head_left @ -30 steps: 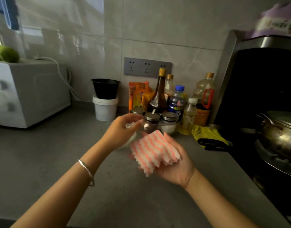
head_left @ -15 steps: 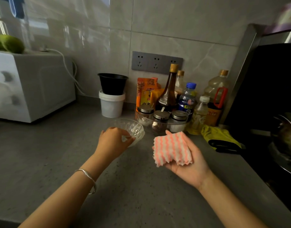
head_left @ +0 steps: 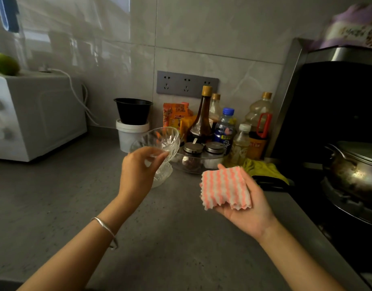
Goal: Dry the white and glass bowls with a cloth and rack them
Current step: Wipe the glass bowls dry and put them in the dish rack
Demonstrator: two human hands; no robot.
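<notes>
My left hand (head_left: 139,173) grips a clear ribbed glass bowl (head_left: 160,141) by its rim and holds it tilted above the grey counter (head_left: 76,206). Just below it a second glass bowl (head_left: 163,175) stands on the counter, partly hidden by my fingers. My right hand (head_left: 246,208) lies palm up to the right and holds a folded pink-and-white striped cloth (head_left: 224,186), thumb against its far edge. Cloth and bowl are apart. No white bowl or rack shows.
Behind the bowls stand a white tub (head_left: 128,139) with a black bowl (head_left: 133,111) on top, a tray of spice jars (head_left: 199,158), and several bottles (head_left: 203,116). A white appliance (head_left: 38,118) is at left, a yellow cloth (head_left: 262,169) and a stove with a steel pot (head_left: 357,169) at right.
My left hand has lifted the glass bowl up off the counter and tilted it. My right hand with the cloth has stayed about where it was.
</notes>
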